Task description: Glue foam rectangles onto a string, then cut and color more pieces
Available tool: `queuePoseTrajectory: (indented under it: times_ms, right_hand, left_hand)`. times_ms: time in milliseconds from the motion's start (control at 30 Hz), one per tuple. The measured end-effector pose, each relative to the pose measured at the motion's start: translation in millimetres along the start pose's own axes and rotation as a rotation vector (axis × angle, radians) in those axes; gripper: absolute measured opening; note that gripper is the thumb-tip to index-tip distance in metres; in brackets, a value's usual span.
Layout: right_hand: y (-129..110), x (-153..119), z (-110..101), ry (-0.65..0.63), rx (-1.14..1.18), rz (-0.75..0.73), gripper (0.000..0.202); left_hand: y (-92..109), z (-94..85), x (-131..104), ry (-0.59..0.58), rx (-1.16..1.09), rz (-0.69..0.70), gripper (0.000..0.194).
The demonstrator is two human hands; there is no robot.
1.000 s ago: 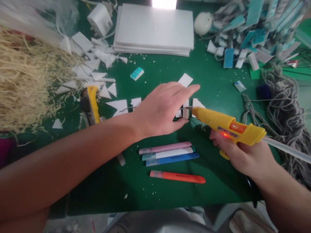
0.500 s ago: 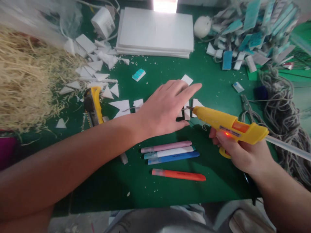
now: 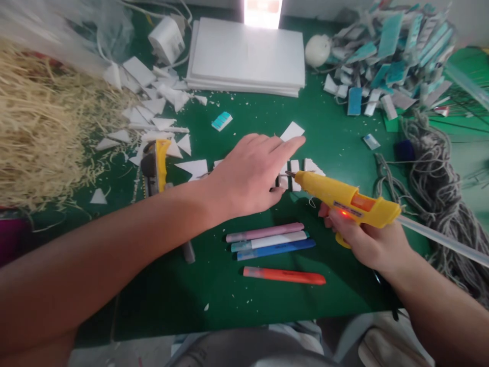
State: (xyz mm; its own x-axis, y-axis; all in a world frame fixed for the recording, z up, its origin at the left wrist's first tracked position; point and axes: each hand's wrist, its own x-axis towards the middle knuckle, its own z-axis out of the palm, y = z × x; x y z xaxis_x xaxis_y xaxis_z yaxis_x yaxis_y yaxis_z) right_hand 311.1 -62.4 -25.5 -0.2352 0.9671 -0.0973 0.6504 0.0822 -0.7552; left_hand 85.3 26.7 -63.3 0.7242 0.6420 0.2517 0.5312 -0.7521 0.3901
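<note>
My right hand (image 3: 369, 239) is wrapped round the grip of a yellow hot glue gun (image 3: 344, 199) with a lit red light. A clear glue stick (image 3: 439, 237) sticks out of its back end. The nozzle tip is over a row of small white foam pieces (image 3: 296, 176), close to a thin cord lying across them. My left hand (image 3: 252, 173) lies palm down over the middle of that row, thumb and index finger apart, and hides several pieces. At the row's left end, a notched white foam piece (image 3: 193, 167) shows past my wrist.
Several marker pens (image 3: 282, 275) lie in front. A yellow utility knife (image 3: 162, 163) is beside foam scraps (image 3: 141, 74) and straw (image 3: 42, 127). White foam sheets (image 3: 248, 56) are stacked at the back under a bright lamp (image 3: 263, 11). Grey cord (image 3: 431, 173) is heaped at right.
The glue gun and my right hand have moved left along the row, bringing the nozzle nearer my left hand. My left hand has shifted slightly left, and its thumb and index finger remain apart.
</note>
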Motion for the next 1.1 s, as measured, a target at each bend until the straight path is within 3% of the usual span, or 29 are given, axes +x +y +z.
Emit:
queuePoseTrajectory:
  times_ms: [267,400,567,1100]
  right_hand:
    - [9.8,-6.6,-6.2,-0.07,-0.028,0.0,0.042]
    - [13.2,-9.7,-7.1,-0.045,-0.043,-0.008,0.039]
    - [12.1,-9.8,-7.1,-0.083,-0.029,0.01,0.041]
    - [4.8,-4.7,-5.2,-0.004,-0.161,-0.085,0.049]
  left_hand:
    - [-1.7,-5.4,-0.3,-0.02,-0.046,0.032,0.066]
    - [-3.9,-9.7,-0.1,0.023,-0.049,0.054,0.056]
    - [-6.0,-9.2,0.8,0.033,-0.033,0.077,0.056]
    - [-7.8,-5.2,2.3,0.036,0.009,0.085,0.05]
